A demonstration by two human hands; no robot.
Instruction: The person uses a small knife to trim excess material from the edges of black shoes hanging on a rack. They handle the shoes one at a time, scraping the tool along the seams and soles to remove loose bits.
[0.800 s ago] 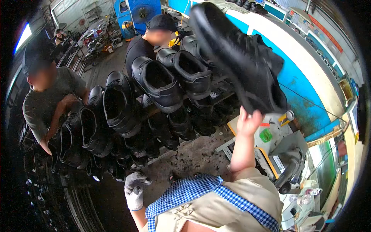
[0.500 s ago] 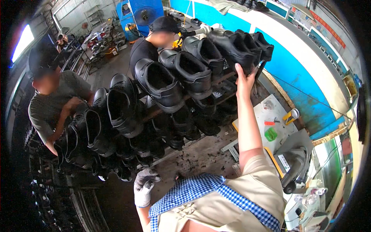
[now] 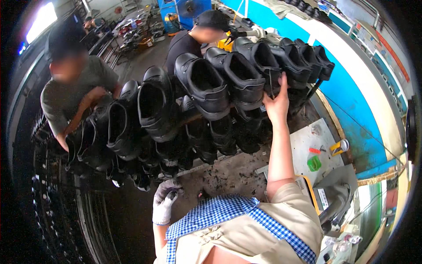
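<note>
Black lace-up shoes stand in a row on a rack in front of me, heels toward me. My right hand [image 3: 277,99], bare, is closed round the heel of one black shoe [image 3: 259,57] right of the middle; the fingers behind the heel are partly hidden. A thin pale line runs down that heel. Just left of it stands another black shoe [image 3: 242,79], close to my thumb. My left hand [image 3: 165,203], in a whitish glove with dark-stained fingertips, is held low by my apron [image 3: 211,215]. Its fingers are curled together, and whatever they hold is hidden.
More shoes hang on a lower tier [image 3: 200,138]. Across the rack are two people, one at the left [image 3: 74,97] reaching among the shoes, one in a black cap [image 3: 189,44]. A white worktable [image 3: 303,136] at the right bears a green container [image 3: 314,164] and a yellow can [image 3: 339,147].
My right hand has moved from one shoe's heel to the heel of the shoe to its left. The view has shifted, so the row appears further right. My left hand stays curled.
</note>
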